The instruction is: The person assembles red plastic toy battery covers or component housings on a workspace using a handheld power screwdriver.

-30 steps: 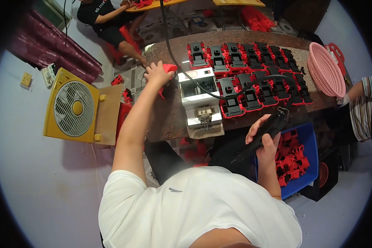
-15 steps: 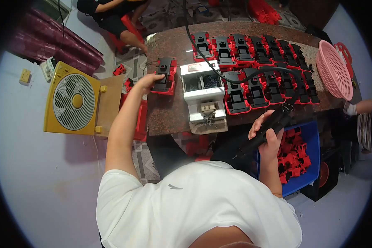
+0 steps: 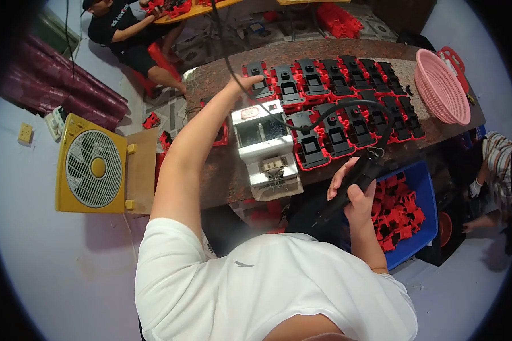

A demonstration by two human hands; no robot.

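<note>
My left hand [image 3: 242, 86] reaches across the table to the leftmost black-and-red plastic housing [image 3: 255, 69] of the back row. One finger lies over its top; the other fingers are mostly hidden. Beneath my left forearm, another such housing [image 3: 222, 135] shows only in part. My right hand [image 3: 358, 203] holds a black corded electric screwdriver [image 3: 337, 203] above my lap, its tip pointing down and left, with some fingers stretched along it. Between my arms stands a white screw feeder [image 3: 265, 149] with a dark tray. Several more housings [image 3: 341, 139] lie in two rows to its right.
A blue bin [image 3: 429, 210] of red parts stands at my right. On the table's right end is a pink basket [image 3: 441, 88]. The screwdriver's cord [image 3: 389, 122] loops over the housings. A yellow fan [image 3: 62, 187] stands left. Other people are at far left and right.
My left hand has left the housing beside the feeder and moved farther away and right, to the back row. My right hand keeps the screwdriver. The view has shifted slightly.
</note>
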